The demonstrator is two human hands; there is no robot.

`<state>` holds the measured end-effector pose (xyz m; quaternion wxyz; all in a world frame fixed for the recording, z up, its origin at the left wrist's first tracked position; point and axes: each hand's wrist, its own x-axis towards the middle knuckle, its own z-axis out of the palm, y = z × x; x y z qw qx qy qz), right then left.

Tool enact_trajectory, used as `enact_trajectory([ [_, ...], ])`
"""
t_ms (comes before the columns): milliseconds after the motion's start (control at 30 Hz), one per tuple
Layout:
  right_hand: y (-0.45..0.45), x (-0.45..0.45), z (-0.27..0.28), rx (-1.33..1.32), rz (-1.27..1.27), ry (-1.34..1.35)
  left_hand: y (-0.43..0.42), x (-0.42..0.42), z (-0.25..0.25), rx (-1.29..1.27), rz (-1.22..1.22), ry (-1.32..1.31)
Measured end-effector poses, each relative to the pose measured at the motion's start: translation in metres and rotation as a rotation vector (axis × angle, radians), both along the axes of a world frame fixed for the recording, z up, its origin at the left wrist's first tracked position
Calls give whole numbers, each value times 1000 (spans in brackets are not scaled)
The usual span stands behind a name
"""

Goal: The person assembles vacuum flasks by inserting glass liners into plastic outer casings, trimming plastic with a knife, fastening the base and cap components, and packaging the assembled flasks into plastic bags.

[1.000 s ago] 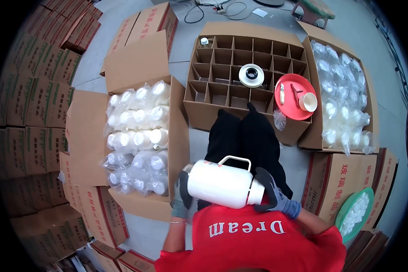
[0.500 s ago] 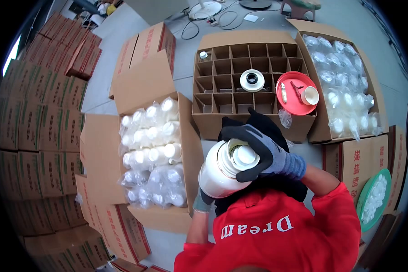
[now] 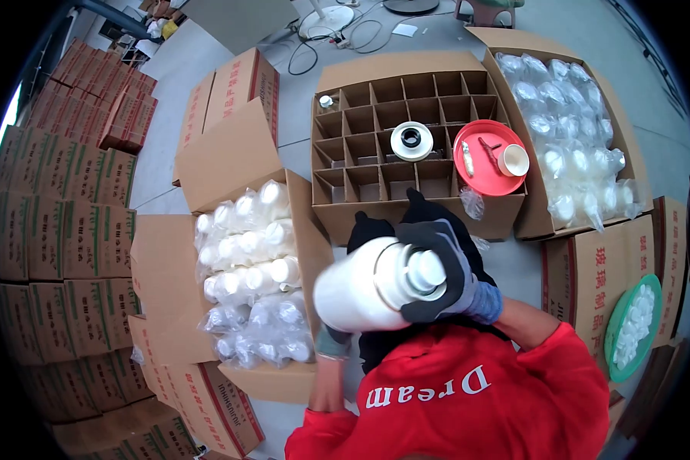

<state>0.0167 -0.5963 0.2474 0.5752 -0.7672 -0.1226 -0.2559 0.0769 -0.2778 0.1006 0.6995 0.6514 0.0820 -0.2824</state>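
A large white bottle [image 3: 353,287], shaped like a thermos flask, lies tilted in front of my red sweater, its base to the left. Its neck end carries a smaller white cap [image 3: 426,271]. My right hand [image 3: 446,264], in a dark grey work glove, is closed round the neck end beside the cap. Gloved as well, my left hand [image 3: 333,341] is under the lower body of the bottle, mostly hidden behind it. Its fingers are out of sight.
Ahead stands a divided carton [image 3: 364,144] bearing a white ring-shaped part [image 3: 412,142] and a red plate [image 3: 504,180] with small items. Cartons of bagged white bottles [image 3: 245,244] flank it. A green basin [image 3: 618,360] of small white pieces sits right. Stacked cartons [image 3: 61,230] rise left.
The bottle has tipped closer to level, its base swinging left and upward. My right hand has turned with it at the neck. The view has shifted slightly.
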Motion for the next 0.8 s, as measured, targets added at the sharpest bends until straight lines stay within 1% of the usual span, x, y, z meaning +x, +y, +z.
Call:
enact_trajectory([
  [67, -5, -20, -47, 54, -42, 102, 26, 44, 15, 116, -161, -38],
  [100, -8, -32, -49, -11, -15, 187, 22, 69, 38, 192, -315, -125],
  [133, -11, -48, -63, -228, -3, 213, 3, 86, 69, 261, -472, -222],
  [200, -13, -79, -106, -338, 121, 500, -95, 103, 164, 444, -863, -557],
  [267, -36, -54, -79, -520, 407, 694, -134, 86, 141, 610, -1113, -918],
  [300, -51, -35, -64, -612, 556, 791, -150, 68, 123, 655, -1188, -924],
  [333, -64, -10, -57, -637, 467, 715, -158, 55, 107, 701, -1265, -927],
  [367, -84, 14, -71, -732, 354, 589, -162, 62, 99, 688, -1284, -859],
  [433, -113, 78, -93, -649, 211, 744, -167, 79, 89, 668, -1328, -724],
  [467, -123, 110, -129, -767, 32, 652, -164, 86, 88, 578, -1306, -582],
  [500, -140, 143, -162, -930, -102, 481, -159, 93, 88, 487, -1270, -438],
  [533, -153, 180, -214, -871, -252, 381, -156, 97, 87, 396, -1222, -297],
  [567, -168, 214, -242, -933, -241, 392, -152, 96, 84, 349, -1176, -475],
  [600, -173, 240, -253, -1051, -218, 523, -153, 96, 83, 382, -1168, -529],
  [667, -178, 262, -273, -1164, -104, 544, -158, 94, 82, 454, -1161, -637],
  [700, -185, 272, -295, -1134, -4, 535, -163, 93, 89, 460, -1102, -619],
  [733, -185, 282, -309, -1115, -18, 591, -163, 91, 84, 431, -960, -709],
  [800, -172, 279, -279, -1016, 11, 666, -160, 86, 73, 358, -671, -871],
])
